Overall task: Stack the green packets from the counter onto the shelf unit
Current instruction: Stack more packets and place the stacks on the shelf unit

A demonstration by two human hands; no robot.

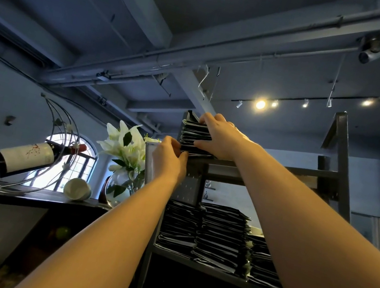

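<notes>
A stack of dark green packets stands on the top level of the dark shelf unit, at its left end. My right hand wraps around the right side of this stack, fingers over its top and thumb low against its front. My left hand is at the stack's lower left corner, with curled fingers touching the bottom packets. Three taller stacks of the same packets fill the shelf below. The counter where packets came from is out of view.
Left of the shelf unit a dark ledge carries a wine bottle in a wire holder, a tipped white cup and a glass bowl of white lilies. Ceiling beams and track lights hang overhead.
</notes>
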